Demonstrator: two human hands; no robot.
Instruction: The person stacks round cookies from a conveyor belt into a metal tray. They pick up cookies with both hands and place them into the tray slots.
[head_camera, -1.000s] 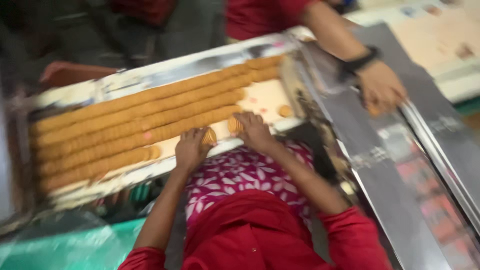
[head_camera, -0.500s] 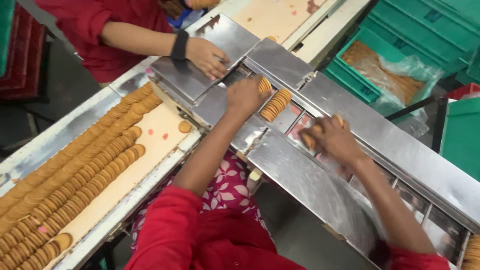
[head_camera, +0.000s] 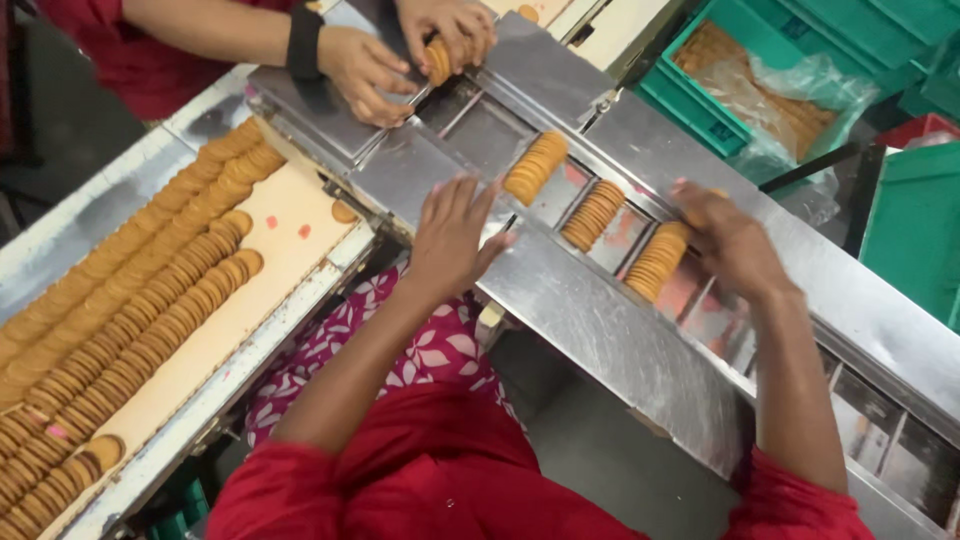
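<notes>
Beside right hand (head_camera: 735, 245), biscuit stacks (head_camera: 594, 214).

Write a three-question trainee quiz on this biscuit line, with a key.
1. True or false: the right hand rests on a biscuit stack.
2. How many biscuit stacks lie in the steel channel near the wearer's hands? A) one B) three C) six
3. The left hand is ____ (open or closed).

Key: 1 true; 2 B; 3 open, fingers spread flat on the steel, holding nothing.
</notes>
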